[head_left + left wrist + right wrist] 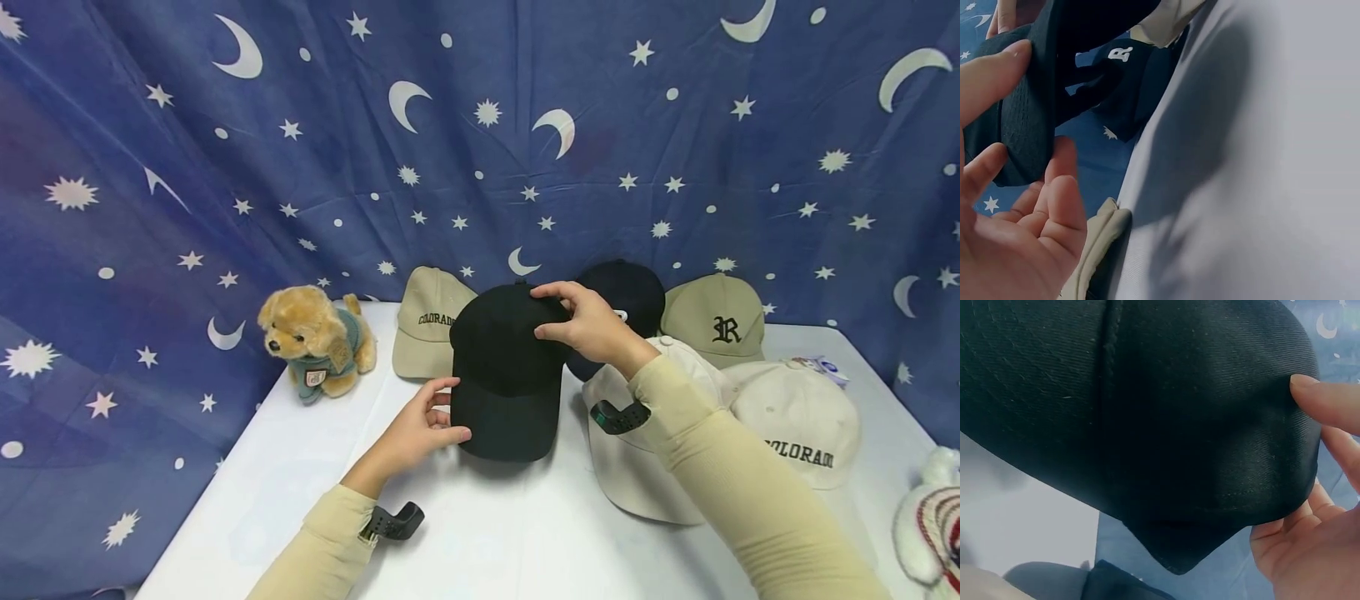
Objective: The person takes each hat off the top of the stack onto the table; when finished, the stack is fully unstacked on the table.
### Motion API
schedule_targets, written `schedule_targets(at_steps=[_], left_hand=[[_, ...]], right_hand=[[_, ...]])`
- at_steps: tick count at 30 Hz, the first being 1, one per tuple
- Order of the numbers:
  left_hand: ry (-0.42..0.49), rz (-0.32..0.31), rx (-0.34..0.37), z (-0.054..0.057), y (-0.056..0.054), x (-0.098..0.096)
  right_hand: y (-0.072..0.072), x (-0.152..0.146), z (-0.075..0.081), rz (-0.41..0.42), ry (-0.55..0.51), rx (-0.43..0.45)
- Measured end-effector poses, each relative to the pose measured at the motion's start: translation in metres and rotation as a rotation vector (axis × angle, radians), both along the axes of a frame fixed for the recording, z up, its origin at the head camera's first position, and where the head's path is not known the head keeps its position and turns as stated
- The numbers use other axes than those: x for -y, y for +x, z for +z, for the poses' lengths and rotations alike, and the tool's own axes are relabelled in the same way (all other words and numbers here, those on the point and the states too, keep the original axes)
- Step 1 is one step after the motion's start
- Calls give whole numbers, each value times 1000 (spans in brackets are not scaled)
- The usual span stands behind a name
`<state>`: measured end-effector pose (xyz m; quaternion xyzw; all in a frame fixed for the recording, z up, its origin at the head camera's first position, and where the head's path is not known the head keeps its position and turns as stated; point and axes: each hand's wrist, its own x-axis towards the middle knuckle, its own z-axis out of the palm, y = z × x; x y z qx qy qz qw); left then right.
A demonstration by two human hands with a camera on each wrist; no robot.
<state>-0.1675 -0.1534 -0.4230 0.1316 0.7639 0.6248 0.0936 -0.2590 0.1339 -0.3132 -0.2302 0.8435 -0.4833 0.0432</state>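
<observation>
A plain black baseball cap [506, 350] is held up over the white table, its brim pointing down toward the person. At the brim's left edge, the left hand [412, 429] pinches it between thumb and fingers; the left wrist view shows the thumb [997, 78] lying on the brim. The right hand [588, 321] grips the top right of the crown. In the right wrist view its thumb [1322, 400] presses the outside of the crown, with the other fingers behind. Below the cap, its shadow falls on the table in the left wrist view.
A beige COLORADO cap [427, 321] stands behind on the left, beside a plush dog [315, 342]. On the right are a dark cap [618, 287], a khaki cap with an R [716, 321] and two cream caps [798, 417]. A starry blue curtain [480, 167] hangs behind the table.
</observation>
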Motion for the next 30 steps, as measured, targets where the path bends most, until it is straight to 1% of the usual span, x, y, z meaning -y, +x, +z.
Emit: schedule_targets(at_steps=[6,11,16,22,30], left_hand=[[-30,-34,40,-5,8,3],[-90,-69,73,-7,16,4],[-115,-103,111,-11,24,0],[-160,-93,115,-11,33,-9],[-186,-109,118,-15,36,-16]], right_hand=[[10,0,-5,14,19,10],[22,-2,-12,5,51,-17],[33,-8,-21,-13,74,-31],[42,-16,-26,-25,117,-40],[49,-25,-30,-23,120,-49]])
